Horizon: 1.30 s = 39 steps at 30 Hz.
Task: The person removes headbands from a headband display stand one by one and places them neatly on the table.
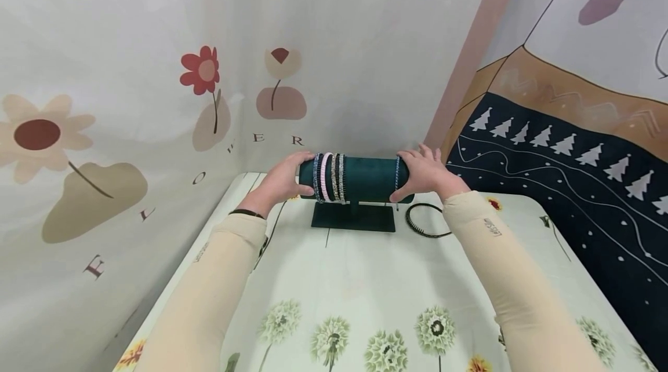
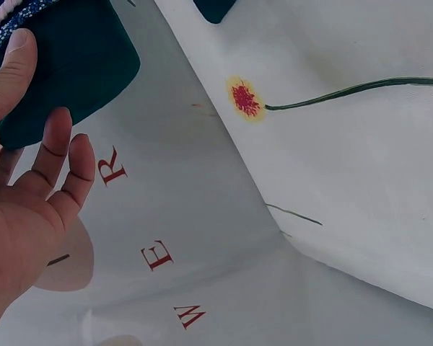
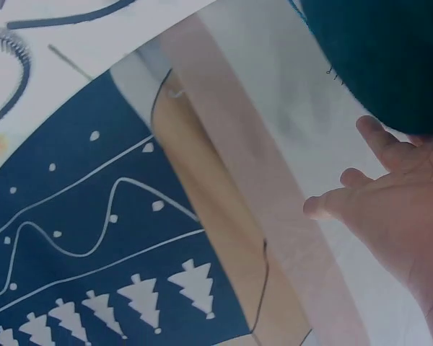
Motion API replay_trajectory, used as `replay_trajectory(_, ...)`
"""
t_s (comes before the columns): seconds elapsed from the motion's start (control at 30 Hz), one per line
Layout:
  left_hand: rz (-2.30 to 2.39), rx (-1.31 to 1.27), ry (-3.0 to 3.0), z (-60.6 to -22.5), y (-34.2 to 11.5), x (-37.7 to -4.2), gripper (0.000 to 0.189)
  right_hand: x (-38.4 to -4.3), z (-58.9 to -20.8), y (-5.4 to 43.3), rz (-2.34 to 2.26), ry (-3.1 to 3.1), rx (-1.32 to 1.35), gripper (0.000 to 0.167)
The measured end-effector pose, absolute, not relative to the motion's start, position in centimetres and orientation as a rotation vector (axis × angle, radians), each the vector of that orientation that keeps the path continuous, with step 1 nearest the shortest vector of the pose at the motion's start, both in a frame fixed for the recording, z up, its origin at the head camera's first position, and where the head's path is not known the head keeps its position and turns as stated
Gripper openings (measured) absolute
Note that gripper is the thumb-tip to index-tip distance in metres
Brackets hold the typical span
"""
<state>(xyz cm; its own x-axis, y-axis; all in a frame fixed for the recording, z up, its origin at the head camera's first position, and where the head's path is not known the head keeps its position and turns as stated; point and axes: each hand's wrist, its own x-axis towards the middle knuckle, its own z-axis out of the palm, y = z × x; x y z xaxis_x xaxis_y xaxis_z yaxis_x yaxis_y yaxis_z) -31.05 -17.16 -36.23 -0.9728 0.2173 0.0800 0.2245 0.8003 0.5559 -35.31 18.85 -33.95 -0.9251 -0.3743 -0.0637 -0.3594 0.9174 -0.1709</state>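
A person's two hands grip a dark green stand (image 1: 369,181) near the tabletop's (image 1: 344,279) far edge: the left hand (image 1: 284,178) with thumb and fingers around its left end, the right hand (image 1: 424,172) around its right, some fingers spread. Headbands (image 1: 324,178), one pink, ring the roll's left part; a blue band (image 1: 396,178) circles beside the right thumb. A black hairband (image 1: 412,226) lies toward the far right corner.

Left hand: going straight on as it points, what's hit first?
Most likely the dark green roll, at once: the left hand grips its near end. Depth to the printed backdrop beyond is unclear.
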Motion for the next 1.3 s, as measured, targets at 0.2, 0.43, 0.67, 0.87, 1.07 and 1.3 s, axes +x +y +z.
replay_trajectory(0.2, -0.905, -0.364, -2.972, -36.2, -17.1, -31.0, 0.091, -35.2, -34.1, 20.8, -0.301, 2.964, -0.53, 0.126)
replay_trajectory(0.43, -0.917, -0.364, -2.97, -36.1, -17.0, -30.9, 0.091, -34.9, -34.7, 23.8, -0.408, 2.931, -0.509, 0.126)
replay_trajectory(0.67, -0.935, -0.34, -2.979, -36.0, -16.9, -30.8, 0.091, -34.6, -35.7, 26.2, -0.519, 2.921, -0.394, 0.126)
replay_trajectory(0.87, -0.926, -0.345, -2.975, -36.2, -17.0, -31.0, 0.091, -34.3, -36.0, 27.1, -0.648, 2.954, -0.33, 0.123)
replay_trajectory(1.07, -0.925, -0.352, -2.975, -36.3, -17.1, -31.1, 0.091, -34.4, -36.2, 27.3, -0.612, 2.972, -0.343, 0.117)
replay_trajectory(1.3, -0.902, -0.344, -2.984, -36.3, -17.0, -31.2, 0.091, -34.4, -36.5, 27.5, -0.399, 3.052, -0.399, 0.114)
